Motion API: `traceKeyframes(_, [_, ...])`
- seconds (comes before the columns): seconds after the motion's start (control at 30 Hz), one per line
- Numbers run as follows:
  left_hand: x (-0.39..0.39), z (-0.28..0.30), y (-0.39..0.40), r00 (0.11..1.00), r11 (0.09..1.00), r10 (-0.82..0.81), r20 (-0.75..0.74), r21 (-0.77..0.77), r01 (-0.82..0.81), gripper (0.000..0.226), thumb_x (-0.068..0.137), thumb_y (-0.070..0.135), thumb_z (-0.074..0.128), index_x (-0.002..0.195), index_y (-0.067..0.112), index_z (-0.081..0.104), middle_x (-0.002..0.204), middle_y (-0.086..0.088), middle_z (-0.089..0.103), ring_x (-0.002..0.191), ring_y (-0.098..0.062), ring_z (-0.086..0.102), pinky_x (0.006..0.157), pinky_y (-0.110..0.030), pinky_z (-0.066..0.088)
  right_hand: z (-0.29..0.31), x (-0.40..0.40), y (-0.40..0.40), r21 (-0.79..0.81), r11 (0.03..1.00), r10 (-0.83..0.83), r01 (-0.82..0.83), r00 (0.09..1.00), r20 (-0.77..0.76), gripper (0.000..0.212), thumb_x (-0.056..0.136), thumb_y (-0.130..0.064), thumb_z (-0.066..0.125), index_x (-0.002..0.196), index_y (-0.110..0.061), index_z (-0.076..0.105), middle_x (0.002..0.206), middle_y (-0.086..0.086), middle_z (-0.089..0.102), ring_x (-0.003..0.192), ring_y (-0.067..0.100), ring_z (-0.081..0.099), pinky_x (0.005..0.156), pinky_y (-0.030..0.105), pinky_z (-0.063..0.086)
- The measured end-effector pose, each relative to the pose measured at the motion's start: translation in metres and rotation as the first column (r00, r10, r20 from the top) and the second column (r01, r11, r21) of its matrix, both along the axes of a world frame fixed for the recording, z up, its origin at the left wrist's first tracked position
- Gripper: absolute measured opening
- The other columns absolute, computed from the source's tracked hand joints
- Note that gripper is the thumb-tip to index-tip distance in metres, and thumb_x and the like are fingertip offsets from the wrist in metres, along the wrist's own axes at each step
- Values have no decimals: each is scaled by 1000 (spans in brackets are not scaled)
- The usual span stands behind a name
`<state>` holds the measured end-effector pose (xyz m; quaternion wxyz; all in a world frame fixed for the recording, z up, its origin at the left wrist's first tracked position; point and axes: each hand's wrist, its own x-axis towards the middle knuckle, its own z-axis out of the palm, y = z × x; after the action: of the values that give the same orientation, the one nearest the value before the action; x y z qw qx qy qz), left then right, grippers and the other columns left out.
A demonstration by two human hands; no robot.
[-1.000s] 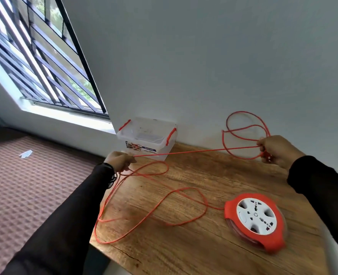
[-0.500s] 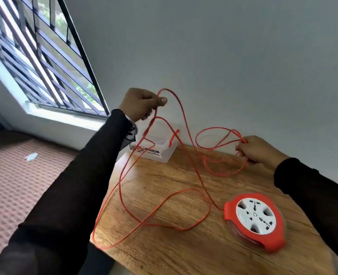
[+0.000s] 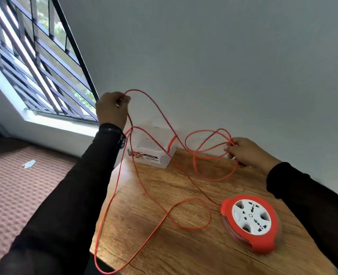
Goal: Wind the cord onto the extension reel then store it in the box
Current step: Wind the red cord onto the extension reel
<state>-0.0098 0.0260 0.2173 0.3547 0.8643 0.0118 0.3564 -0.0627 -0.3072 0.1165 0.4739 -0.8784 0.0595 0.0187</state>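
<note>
A thin orange cord (image 3: 154, 195) lies in loose loops over the wooden table (image 3: 164, 251) and hangs past its left edge. My left hand (image 3: 112, 109) is raised above the table's far left corner and pinches the cord, which drapes down from it. My right hand (image 3: 245, 152) rests low near the wall and grips a bunch of several cord loops. The orange and white extension reel (image 3: 250, 220) lies flat on the table at the right, with the cord running into its left side. A clear plastic box (image 3: 154, 155) with orange latches stands open at the far corner.
A grey wall runs close behind the table. A barred window (image 3: 35, 66) is at the left, with a patterned mat (image 3: 15, 191) on the floor below. The table's left and near edges drop off to the floor.
My left hand rose from table level to well above the box, lifting the cord with it. My right hand shifted slightly left and lower with its loops. The reel stayed put.
</note>
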Motion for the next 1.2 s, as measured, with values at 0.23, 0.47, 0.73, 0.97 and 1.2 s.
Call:
traceKeyframes(0.23, [-17, 38, 16, 731, 990, 95, 676, -143, 4, 18, 89, 19, 59, 95, 13, 74, 87, 1, 53, 82, -18, 59, 65, -37, 55, -48, -6, 17, 129, 990, 70, -53, 988, -135, 16, 93, -27, 57, 80, -17, 58, 67, 4, 61, 41, 12, 47, 37, 19, 36])
traceKeyframes(0.47, [-5, -4, 8, 976, 958, -10, 218, 282, -53, 23, 88, 12, 54, 100, 8, 73, 95, -21, 63, 93, -29, 59, 80, -30, 43, -59, -15, 35, 194, 979, 91, -61, 985, -148, 12, 93, -18, 57, 82, -12, 55, 67, 5, 59, 42, 14, 44, 35, 15, 34])
traceKeyframes(0.73, [-13, -123, 9, 907, 824, 69, -415, 537, 183, 27, 82, 0, 56, 102, 6, 74, 104, -20, 63, 102, -38, 60, 90, -40, 48, -100, -31, 47, 223, 973, 111, -56, 964, -242, 7, 95, -20, 52, 95, -16, 46, 78, 3, 54, 61, 15, 48, 52, 25, 38])
traceKeyframes(0.97, [-39, -167, -10, 740, 586, 274, -615, 717, 378, 30, 81, 16, 56, 107, 22, 70, 115, 0, 67, 110, -22, 60, 96, -33, 48, -119, -42, 73, 2, 985, 172, -175, 966, -195, 48, 95, -28, 51, 127, -5, 23, 92, -4, 53, 84, 13, 54, 73, 26, 42])
traceKeyframes(1.2, [-51, -155, -76, 598, 496, 243, -764, 627, 600, 10, 85, 10, 51, 89, 12, 61, 104, -10, 68, 98, -28, 65, 76, -34, 51, -119, -51, 65, -135, 936, 298, -325, 936, -189, 25, 92, -28, 58, 106, -9, 63, 106, 4, 67, 101, 21, 60, 85, 29, 45])
